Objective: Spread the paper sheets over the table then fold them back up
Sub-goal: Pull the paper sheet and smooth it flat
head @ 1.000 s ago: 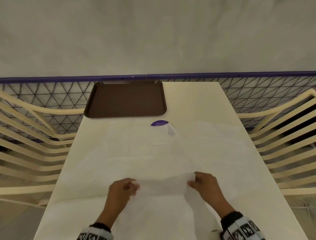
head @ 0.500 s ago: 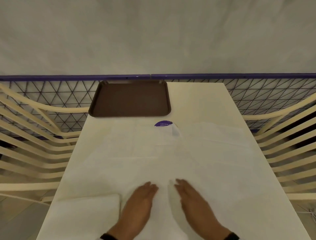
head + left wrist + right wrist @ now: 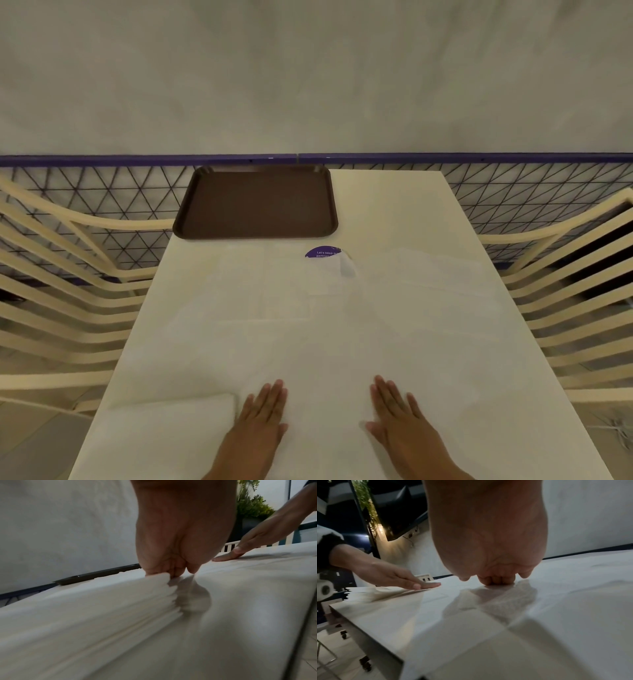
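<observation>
Head view: the paper sheets (image 3: 325,342) lie spread flat over the long white table (image 3: 394,205), reaching away from the person toward the brown tray (image 3: 255,202) at the far end. The long way of the paper goes the same way as the table, straight out in front of the hands. A stack of folded sheets (image 3: 164,435) sits at the near left corner, just beside the left hand (image 3: 263,418), so that hand is nearer to it.

Both hands are flat, palms down, with straight fingers. The left hand presses on the spread paper right next to the stack's edge. The right hand (image 3: 397,414) presses on the paper too, a bit apart from the left. Neither hand is holding or pinching anything. In the left wrist view I see the stack's (image 3: 102,608) many thin edges.

I think the person is smoothing the paper out. A small purple sticker (image 3: 322,253) peeks out from under the far edge of a sheet.
</observation>
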Tool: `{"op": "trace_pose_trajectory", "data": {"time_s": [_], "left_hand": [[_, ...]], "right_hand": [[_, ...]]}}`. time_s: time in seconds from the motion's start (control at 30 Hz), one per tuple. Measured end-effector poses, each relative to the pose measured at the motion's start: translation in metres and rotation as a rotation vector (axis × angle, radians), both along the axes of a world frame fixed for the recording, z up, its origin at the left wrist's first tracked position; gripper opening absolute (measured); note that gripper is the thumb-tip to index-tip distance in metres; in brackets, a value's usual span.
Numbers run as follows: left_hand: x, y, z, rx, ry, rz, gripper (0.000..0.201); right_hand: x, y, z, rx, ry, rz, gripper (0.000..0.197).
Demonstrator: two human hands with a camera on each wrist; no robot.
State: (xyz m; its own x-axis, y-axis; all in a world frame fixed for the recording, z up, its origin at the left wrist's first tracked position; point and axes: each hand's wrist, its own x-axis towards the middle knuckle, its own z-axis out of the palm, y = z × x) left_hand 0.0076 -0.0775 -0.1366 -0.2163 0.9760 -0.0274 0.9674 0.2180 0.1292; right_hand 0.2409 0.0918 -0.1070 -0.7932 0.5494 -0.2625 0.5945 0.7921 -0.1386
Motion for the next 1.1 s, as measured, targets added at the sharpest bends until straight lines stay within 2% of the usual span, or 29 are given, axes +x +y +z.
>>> {"op": "trace_pose_trajectory", "data": {"time_s": [0.07,0.1,0.13,0.17,0.2,0.23,0.3,0.4,0.47,0.53,0.6,0.63,0.7,0.77,0.83,0.9,0.93,0.97,1.0,1.07,1.1], "left_hand": [[0.001,0.006,0.010,0.026,0.007,0.030,0.057],[0.000,0.013,0.022,0.003,-0.010,0.045,0.051],[-0.001,0.021,0.032,0.007,-0.023,0.077,0.034],[-0.002,0.033,0.041,0.022,-0.061,0.129,0.026],[-0.002,0.044,0.049,0.018,-0.062,0.162,0.036],[-0.004,0.055,0.057,-0.031,-0.138,0.202,0.052],[-0.010,0.077,0.066,-0.125,-0.232,0.262,0.080],[-0.018,0.103,0.083,-0.307,-0.216,0.242,0.100],[-0.022,0.115,0.087,-0.361,-0.122,0.234,0.106],[-0.025,0.123,0.088,-0.417,-0.100,0.242,0.106],[-0.026,0.127,0.090,-0.474,-0.102,0.249,0.101],[-0.026,0.128,0.091,-0.479,-0.088,0.238,0.094],[-0.024,0.126,0.093,-0.444,-0.031,0.212,0.075],[-0.019,0.122,0.098,-0.312,0.029,0.173,0.053],[-0.016,0.114,0.108,-0.153,0.059,0.122,0.034],[-0.011,0.106,0.121,-0.097,0.008,0.059,0.038],[-0.009,0.104,0.129,-0.069,-0.014,0.039,0.041],[-0.007,0.101,0.138,-0.038,-0.060,0.033,0.038],[-0.007,0.096,0.147,0.010,-0.140,0.063,0.029],[-0.014,0.082,0.162,0.058,-0.300,0.205,0.008],[-0.022,0.073,0.167,0.114,-0.386,0.268,0.011]], "right_hand": [[0.002,0.000,0.005,-0.012,-0.045,-0.021,0.058],[0.000,0.000,0.006,-0.006,-0.064,-0.009,0.058],[-0.001,0.000,0.005,-0.016,-0.075,0.015,0.064],[-0.004,-0.001,0.005,-0.013,-0.057,0.020,0.072],[-0.009,0.000,0.009,0.011,-0.020,-0.007,0.077],[-0.013,0.002,0.012,0.041,0.026,-0.042,0.075],[-0.017,0.007,0.018,-0.010,0.029,-0.085,0.051],[-0.022,0.012,0.030,-0.105,-0.006,-0.104,0.026],[-0.022,0.016,0.029,-0.062,-0.013,-0.112,0.043],[-0.021,0.018,0.027,-0.014,0.019,-0.129,0.052],[-0.023,0.015,0.041,-0.020,-0.041,-0.050,0.052],[-0.023,0.017,0.049,-0.035,-0.013,-0.061,0.049],[-0.029,0.025,0.052,-0.013,-0.075,-0.021,0.049],[-0.039,0.030,0.061,0.023,-0.068,-0.079,0.055],[-0.053,0.033,0.078,0.052,0.020,-0.122,0.077],[-0.069,0.036,0.083,0.154,0.172,-0.044,0.094],[-0.078,0.038,0.087,0.171,0.221,0.022,0.095],[-0.088,0.038,0.095,0.151,0.232,0.101,0.088],[-0.096,0.038,0.104,0.125,0.238,0.159,0.072],[-0.109,0.038,0.117,-0.002,0.247,0.150,0.023],[-0.113,0.038,0.123,-0.116,0.236,0.096,0.012]]}}
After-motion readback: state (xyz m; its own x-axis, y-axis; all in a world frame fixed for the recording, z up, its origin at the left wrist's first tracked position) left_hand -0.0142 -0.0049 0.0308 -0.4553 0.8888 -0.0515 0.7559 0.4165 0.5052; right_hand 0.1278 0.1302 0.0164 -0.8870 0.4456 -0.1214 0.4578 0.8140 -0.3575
